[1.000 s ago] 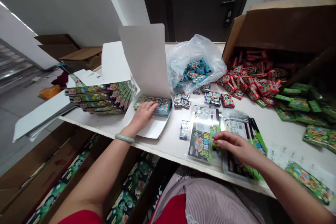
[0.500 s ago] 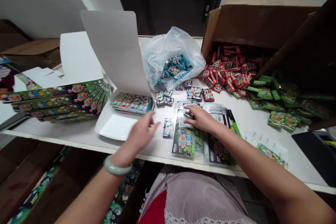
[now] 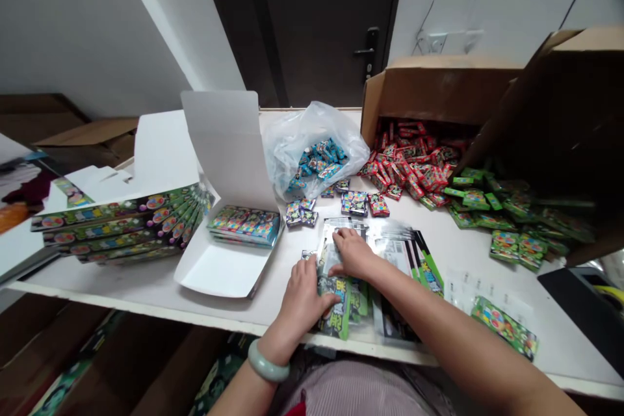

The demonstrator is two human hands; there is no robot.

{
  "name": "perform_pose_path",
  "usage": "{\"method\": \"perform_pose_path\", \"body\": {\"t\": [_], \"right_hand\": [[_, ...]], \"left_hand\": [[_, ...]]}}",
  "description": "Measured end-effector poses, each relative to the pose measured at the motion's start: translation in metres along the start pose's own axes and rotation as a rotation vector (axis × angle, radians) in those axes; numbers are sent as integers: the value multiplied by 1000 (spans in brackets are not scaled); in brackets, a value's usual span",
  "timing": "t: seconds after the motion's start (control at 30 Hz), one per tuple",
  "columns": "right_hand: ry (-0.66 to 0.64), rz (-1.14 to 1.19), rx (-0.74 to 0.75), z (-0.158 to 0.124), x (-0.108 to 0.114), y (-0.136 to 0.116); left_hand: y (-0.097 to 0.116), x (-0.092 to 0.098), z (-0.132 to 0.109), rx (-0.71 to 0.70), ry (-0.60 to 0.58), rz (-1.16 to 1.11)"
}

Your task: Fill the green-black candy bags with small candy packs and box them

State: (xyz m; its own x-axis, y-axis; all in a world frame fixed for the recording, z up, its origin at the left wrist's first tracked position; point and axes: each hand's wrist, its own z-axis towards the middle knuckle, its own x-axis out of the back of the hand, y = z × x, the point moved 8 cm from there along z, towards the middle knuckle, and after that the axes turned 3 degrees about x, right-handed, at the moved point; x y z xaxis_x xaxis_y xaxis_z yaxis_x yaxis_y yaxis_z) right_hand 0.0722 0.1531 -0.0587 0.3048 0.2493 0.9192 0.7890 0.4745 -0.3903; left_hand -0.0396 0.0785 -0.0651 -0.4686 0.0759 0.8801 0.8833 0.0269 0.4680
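Near the table's front edge lies a clear-topped printed pouch (image 3: 336,325), green and black. My left hand (image 3: 305,296), with a pale green bangle on its wrist, rests on the pouch's left side, fingers apart. Over the upper part of the same pouch is my right hand (image 3: 353,253), its thumb and fingers apart. A small dark box, mostly hidden, shows just above my left fingers. To the right lies a fanned stack of similar pouches (image 3: 431,273), partly beneath my right forearm.
An open white carton (image 3: 219,270) holds colourful packs. Behind are a plastic bag (image 3: 283,136) of blue packets and small purple boxes (image 3: 354,203). Red packets (image 3: 409,162) and green packets (image 3: 475,198) spill from a cardboard box (image 3: 439,91). Folded printed cartons (image 3: 112,227) stand left.
My left hand has moved right from beside the white carton onto the pouch, covering most of the small box. My right hand stays over the pouch's upper part. The view has shifted.
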Motion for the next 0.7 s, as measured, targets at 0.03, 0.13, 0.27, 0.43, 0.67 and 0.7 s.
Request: {"method": "perform_pose_path", "body": {"t": [0.03,0.13,0.27,0.43,0.67,0.7], "right_hand": [[18,10,-5,-1,0,0],[83,37,-28,-6,-1,0],[171,76,-51,-13,-3,-4],[239,122,-57,-20,-9,-9],[276,238,-48,-24,-2,-9],[280,268,-45,-25,1,-8]], "left_hand": [[-2,1,-1,20,-7,6],[-10,5,0,92,-5,-14],[-14,5,7,122,0,-62],[-16,14,19,137,86,-100],[-16,23,38,140,52,-381],[-13,25,37,118,44,-427]]}}
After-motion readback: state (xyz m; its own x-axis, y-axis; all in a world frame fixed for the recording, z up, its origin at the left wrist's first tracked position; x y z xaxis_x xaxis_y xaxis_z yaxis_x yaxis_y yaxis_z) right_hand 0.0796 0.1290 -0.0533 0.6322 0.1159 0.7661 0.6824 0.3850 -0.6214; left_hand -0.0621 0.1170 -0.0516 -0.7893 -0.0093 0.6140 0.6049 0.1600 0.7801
